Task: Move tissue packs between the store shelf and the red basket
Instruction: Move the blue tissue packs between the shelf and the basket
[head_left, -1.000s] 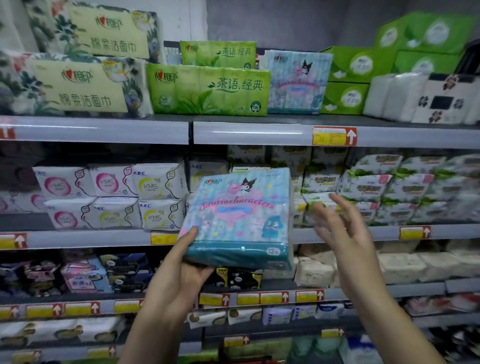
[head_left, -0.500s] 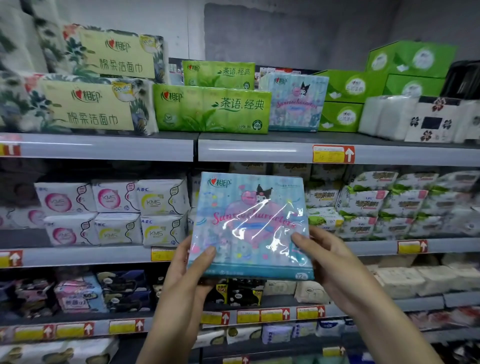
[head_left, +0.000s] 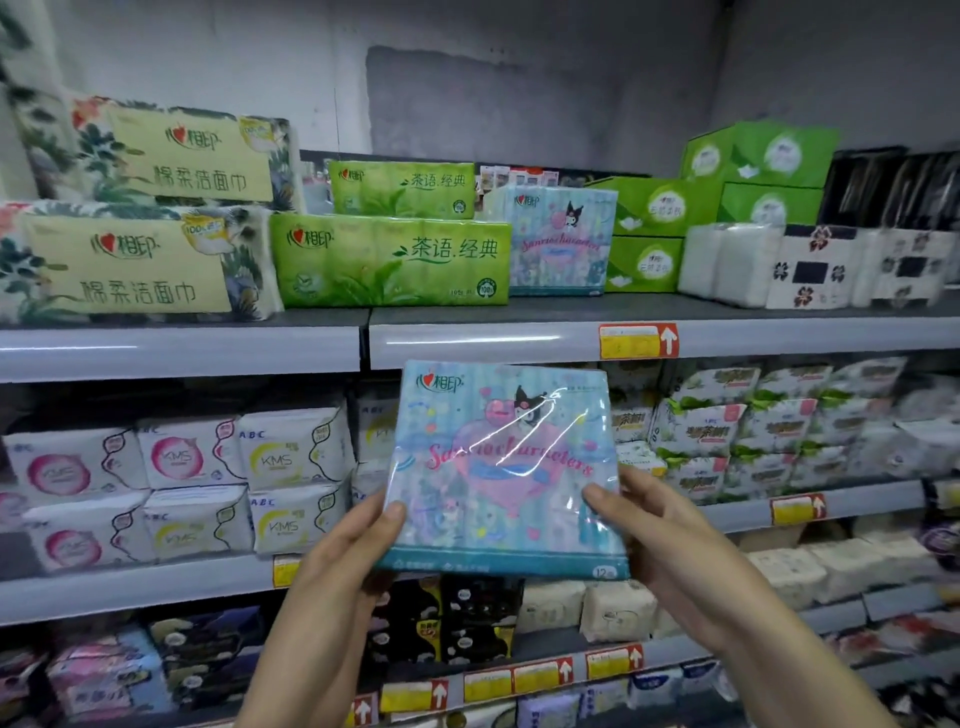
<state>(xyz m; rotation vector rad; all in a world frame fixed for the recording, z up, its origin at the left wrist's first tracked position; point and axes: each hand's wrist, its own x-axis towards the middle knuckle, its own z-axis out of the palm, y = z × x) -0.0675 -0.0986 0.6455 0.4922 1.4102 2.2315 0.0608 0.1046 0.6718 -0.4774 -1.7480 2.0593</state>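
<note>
Head view. A person stands before store shelving and holds a blue tissue pack upright, its printed face with cartoon characters and a pink heart turned toward the camera, glare streaking the plastic wrap. The left hand grips the pack's lower left edge, its thumb laid on the front face and the remaining fingers hidden behind the pack. The right hand grips the lower right edge in the same manner, thumb in front and fingers curled round the side. The pack is in the air in front of the middle tier, its upper edge just below the lip of the top shelf and clear of it. On the top shelf, a matching blue pack stands between two stacked green tea-print packs to its left and green boxes to its right. Further left lie two stacked floral packs with yellow labels; further right stand white packs with black flower marks. A yellow and red price tag sits on the shelf lip, just above the held pack's right corner. Behind the left hand, white packets marked KMS fill the middle tier.
</note>
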